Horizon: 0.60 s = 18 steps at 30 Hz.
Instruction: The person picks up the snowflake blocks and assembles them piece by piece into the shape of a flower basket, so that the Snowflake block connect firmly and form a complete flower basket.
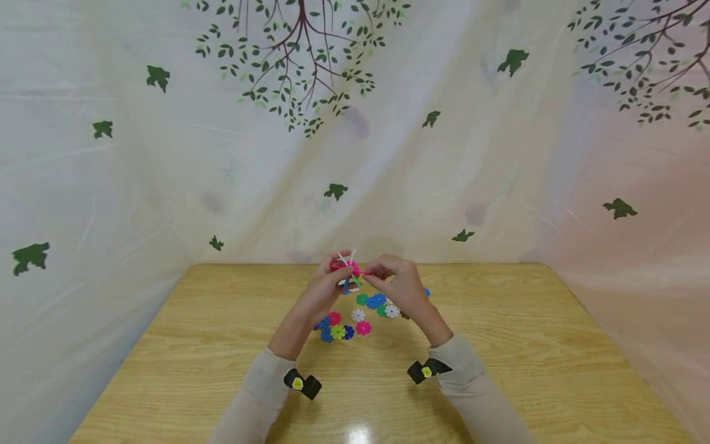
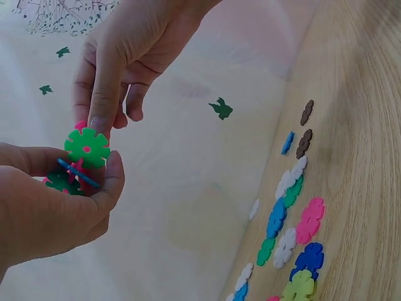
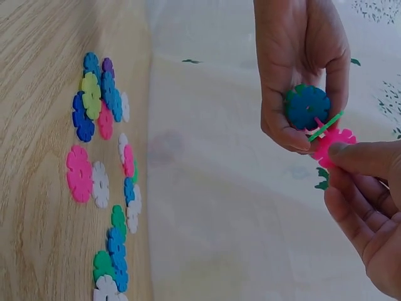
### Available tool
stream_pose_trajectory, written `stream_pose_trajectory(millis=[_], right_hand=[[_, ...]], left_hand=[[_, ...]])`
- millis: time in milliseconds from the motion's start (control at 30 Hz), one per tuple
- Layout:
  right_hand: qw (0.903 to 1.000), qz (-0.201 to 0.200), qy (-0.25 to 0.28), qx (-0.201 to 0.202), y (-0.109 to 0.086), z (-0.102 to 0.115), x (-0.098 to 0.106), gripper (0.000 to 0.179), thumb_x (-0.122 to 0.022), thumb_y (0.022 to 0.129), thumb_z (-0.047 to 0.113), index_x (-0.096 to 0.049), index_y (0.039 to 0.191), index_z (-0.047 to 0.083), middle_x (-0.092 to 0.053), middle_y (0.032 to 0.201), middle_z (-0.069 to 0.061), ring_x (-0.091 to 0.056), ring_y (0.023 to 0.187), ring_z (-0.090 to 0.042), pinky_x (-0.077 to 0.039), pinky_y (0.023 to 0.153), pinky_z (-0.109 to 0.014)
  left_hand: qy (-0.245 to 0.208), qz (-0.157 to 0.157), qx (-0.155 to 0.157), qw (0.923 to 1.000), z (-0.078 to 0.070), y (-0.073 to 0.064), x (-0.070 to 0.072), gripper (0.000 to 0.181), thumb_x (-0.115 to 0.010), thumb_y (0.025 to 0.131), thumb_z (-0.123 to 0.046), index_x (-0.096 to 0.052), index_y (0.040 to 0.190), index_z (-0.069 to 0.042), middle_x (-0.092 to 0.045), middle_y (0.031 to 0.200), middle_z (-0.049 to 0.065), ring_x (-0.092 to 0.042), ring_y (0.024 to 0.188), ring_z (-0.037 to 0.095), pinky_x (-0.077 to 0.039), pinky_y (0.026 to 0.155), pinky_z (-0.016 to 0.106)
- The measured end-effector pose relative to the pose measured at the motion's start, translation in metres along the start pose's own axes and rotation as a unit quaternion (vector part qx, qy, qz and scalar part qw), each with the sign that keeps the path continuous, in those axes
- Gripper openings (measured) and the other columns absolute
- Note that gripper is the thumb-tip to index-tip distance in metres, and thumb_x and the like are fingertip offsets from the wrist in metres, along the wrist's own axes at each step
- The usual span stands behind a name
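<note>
Right wrist: disc cluster [image 3: 326, 126]; notched, multicoloured

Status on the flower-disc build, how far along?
Done: several discs are joined in a cluster, held in the left hand.
In hand: the right hand pinches a pink disc at the cluster's edge; can't tell if it's fully seated.
Remaining: many loose discs lie on the table; unclear how many will be used.

Loose discs [image 1: 363, 328] lie on the far part of the table [image 1: 554, 370], a curtain [image 1: 388, 166] behind it.
</note>
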State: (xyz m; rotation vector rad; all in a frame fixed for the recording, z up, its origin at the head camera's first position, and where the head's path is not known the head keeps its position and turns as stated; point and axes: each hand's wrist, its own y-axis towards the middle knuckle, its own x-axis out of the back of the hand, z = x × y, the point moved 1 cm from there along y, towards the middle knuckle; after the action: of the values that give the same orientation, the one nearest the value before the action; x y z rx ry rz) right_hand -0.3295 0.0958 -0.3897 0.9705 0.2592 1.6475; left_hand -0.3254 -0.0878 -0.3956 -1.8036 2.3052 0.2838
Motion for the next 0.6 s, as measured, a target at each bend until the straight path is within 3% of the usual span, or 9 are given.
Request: stream_pose_trajectory(millis=[200,433,600], right_hand=[[0.9993,0.02,0.016,-0.026,-0.0002,0.003,-0.0021,0.008,-0.076,0.09,0.006,-0.079,0.098,0.005,-0.077,0.096,-0.009,-0.07,0.081,-0.02,-0.06,0.071,-0.032],[0.9982,0.038,0.035,-0.031,0.0003,0.0078,-0.0068,0.012,-0.077,0.089,0.01,-0.079,0.099,0.003,-0.077,0.097,-0.01,-0.069,0.082,-0.021,-0.059,0.069,-0.032],[0.9964,0.069,0.023,-0.043,0.0014,0.0036,-0.004,0.012,-0.078,0.09,0.011,-0.078,0.099,0.004,-0.077,0.093,-0.009,-0.069,0.08,-0.016,-0.058,0.069,-0.029]], left_hand=[[-0.03,-0.06,-0.006,0.9977,0.0017,0.0011,0.0016,0.047,-0.054,0.104,-0.008,-0.038,0.147,0.001,-0.059,0.114,0.004,-0.063,0.094,0.01,-0.054,0.084,0.023],[-0.06,-0.046,-0.008,0.9971,0.0009,0.0002,-0.0003,0.046,-0.054,0.103,-0.009,-0.041,0.147,-0.002,-0.066,0.107,0.005,-0.066,0.098,0.016,-0.056,0.088,0.024],[-0.05,-0.049,-0.002,0.9976,-0.0016,-0.001,-0.0001,0.046,-0.058,0.102,-0.008,-0.043,0.145,-0.004,-0.065,0.106,0.004,-0.065,0.096,0.016,-0.057,0.083,0.022]])
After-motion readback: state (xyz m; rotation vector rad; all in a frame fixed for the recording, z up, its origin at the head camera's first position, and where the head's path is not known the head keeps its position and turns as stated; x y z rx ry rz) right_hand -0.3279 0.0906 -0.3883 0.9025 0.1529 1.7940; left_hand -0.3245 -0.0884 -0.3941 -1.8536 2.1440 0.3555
